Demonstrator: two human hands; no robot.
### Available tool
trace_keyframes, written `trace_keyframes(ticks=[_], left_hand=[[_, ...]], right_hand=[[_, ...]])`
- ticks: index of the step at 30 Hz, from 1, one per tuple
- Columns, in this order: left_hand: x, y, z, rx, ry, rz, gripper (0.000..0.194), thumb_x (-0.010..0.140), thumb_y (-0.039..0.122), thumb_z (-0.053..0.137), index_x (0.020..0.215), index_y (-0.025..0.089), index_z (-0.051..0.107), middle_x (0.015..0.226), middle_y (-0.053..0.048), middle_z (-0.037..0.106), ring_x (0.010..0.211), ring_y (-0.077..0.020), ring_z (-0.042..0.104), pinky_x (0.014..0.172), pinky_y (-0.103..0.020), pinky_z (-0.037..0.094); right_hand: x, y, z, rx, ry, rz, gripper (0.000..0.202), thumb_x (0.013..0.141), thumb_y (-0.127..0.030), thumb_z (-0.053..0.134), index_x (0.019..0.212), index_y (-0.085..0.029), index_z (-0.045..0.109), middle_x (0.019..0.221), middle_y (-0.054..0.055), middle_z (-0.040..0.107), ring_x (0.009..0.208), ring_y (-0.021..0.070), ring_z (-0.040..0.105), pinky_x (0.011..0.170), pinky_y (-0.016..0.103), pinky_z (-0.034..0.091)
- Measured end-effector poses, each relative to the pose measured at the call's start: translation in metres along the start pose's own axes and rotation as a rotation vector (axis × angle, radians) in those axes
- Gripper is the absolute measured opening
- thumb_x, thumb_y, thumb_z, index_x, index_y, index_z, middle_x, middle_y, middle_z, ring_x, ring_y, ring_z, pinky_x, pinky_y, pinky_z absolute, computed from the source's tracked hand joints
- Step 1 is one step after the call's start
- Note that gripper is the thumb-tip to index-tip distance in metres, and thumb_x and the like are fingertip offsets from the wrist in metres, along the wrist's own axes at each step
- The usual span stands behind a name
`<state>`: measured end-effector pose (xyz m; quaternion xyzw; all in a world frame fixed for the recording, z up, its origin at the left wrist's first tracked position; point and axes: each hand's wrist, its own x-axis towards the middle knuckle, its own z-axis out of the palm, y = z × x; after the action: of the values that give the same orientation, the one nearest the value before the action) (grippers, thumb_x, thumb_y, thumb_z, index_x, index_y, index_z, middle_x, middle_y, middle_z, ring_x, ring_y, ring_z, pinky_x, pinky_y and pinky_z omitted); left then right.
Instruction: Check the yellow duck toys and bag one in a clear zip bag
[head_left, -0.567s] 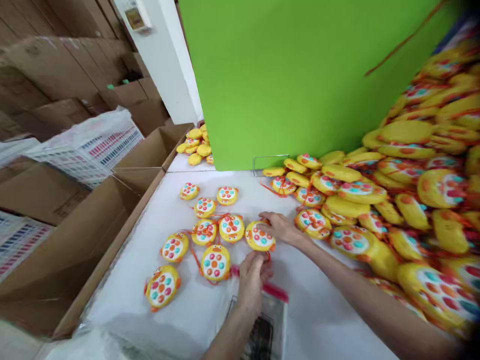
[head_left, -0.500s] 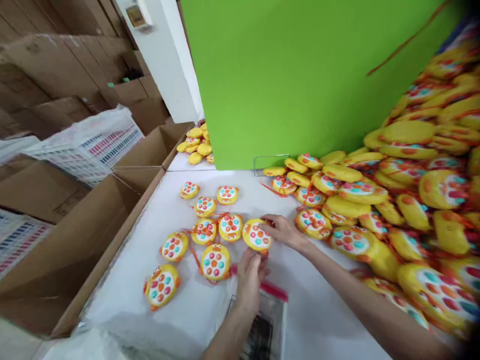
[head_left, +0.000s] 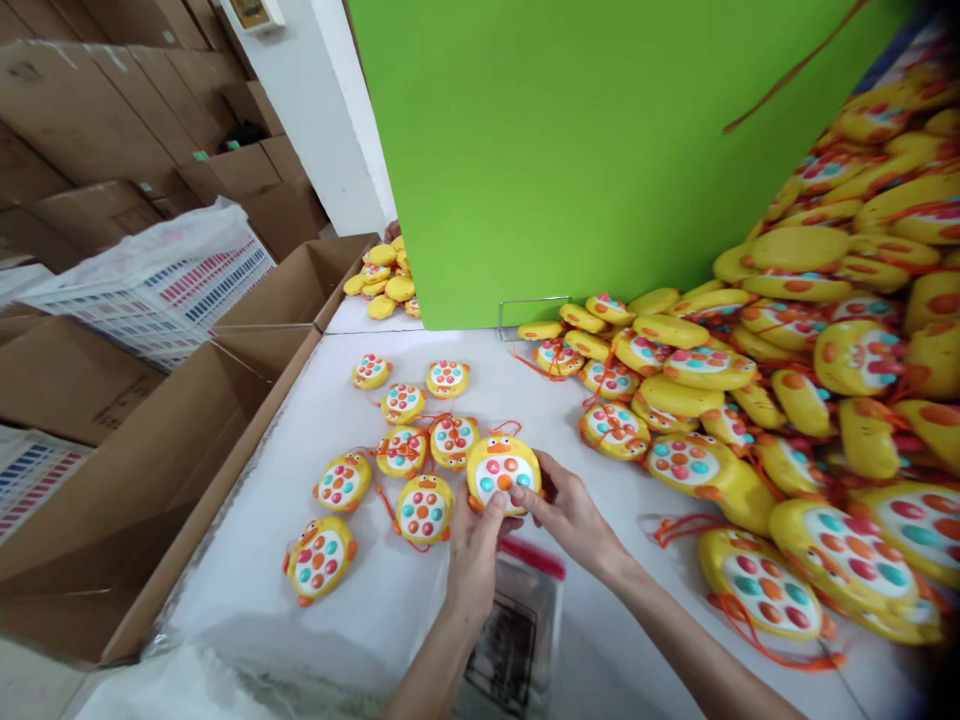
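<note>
Both my hands grip one yellow duck-faced toy (head_left: 504,462) with coloured round buttons and an orange cord. My left hand (head_left: 474,545) holds its lower left, thumb on the front. My right hand (head_left: 574,510) has its thumb at the lower right buttons and its fingers behind the right side. Beneath my wrists lies a clear zip bag (head_left: 517,620) with a red top strip and dark print. Left of my hands, several like toys lie spread on the white table, the nearest one (head_left: 424,511) button side up.
A large heap of the same toys (head_left: 697,365) fills the right side. Behind stands a green panel (head_left: 585,160) with a wire stand (head_left: 517,315) at its foot. Open cardboard boxes (head_left: 172,480) line the table's left edge. White baskets (head_left: 187,270) and stacked cartons (head_left: 97,110) stand beyond.
The toy has been lifted nearer and turned so its face sits at the top. My right hand has shifted from its upper right to its lower right side. The view has shifted slightly.
</note>
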<state>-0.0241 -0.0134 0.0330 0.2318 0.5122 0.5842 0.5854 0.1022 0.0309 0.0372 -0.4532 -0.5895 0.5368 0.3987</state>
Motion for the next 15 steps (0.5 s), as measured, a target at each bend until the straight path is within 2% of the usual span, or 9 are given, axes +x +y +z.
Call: trace_keyframes(ticks=[3,5,8,12,15], left_hand=[[-0.005,0.000,-0.007,0.131,0.032,0.050,0.055,0.074,0.037,0.069,0.124,0.025,0.051,0.127,-0.008,0.057,0.112,-0.0245,0.057,0.085,-0.029,0.051],[-0.006,0.001,-0.011,0.178,-0.005,0.068,0.054,0.074,0.036,0.069,0.124,0.023,0.051,0.127,-0.008,0.057,0.113,-0.0242,0.056,0.088,-0.029,0.049],[-0.005,0.005,-0.013,0.184,-0.075,0.079,0.051,0.072,0.037,0.070,0.118,0.020,0.054,0.117,-0.009,0.063,0.105,-0.0237,0.060,0.087,-0.031,0.049],[-0.003,0.008,-0.014,0.178,0.013,0.038,0.044,0.069,0.041,0.070,0.107,0.018,0.062,0.098,-0.008,0.069,0.090,-0.0224,0.064,0.078,-0.031,0.052],[-0.004,0.008,-0.015,0.170,0.047,0.014,0.044,0.069,0.043,0.070,0.105,0.019,0.063,0.095,-0.007,0.069,0.087,-0.0219,0.064,0.075,-0.031,0.053]], right_hand=[[-0.011,0.000,0.002,-0.012,-0.019,-0.009,0.045,0.083,-0.046,0.057,0.114,-0.014,0.050,0.091,0.007,0.063,0.077,0.0169,0.058,0.060,0.025,0.049],[-0.015,-0.002,0.002,0.007,-0.023,-0.010,0.046,0.084,-0.048,0.054,0.116,-0.014,0.050,0.095,0.008,0.064,0.080,0.0179,0.059,0.060,0.025,0.049],[-0.019,-0.005,0.001,-0.001,-0.017,-0.010,0.046,0.086,-0.047,0.051,0.118,-0.013,0.051,0.098,0.009,0.064,0.082,0.0185,0.059,0.061,0.025,0.049],[-0.025,-0.008,0.004,-0.020,-0.075,0.007,0.051,0.085,-0.046,0.053,0.123,-0.013,0.049,0.103,0.009,0.066,0.084,0.0197,0.061,0.071,0.029,0.051],[-0.029,-0.007,0.006,0.036,-0.089,0.031,0.057,0.085,-0.047,0.052,0.129,-0.011,0.044,0.113,0.011,0.063,0.094,0.0224,0.061,0.075,0.031,0.053]])
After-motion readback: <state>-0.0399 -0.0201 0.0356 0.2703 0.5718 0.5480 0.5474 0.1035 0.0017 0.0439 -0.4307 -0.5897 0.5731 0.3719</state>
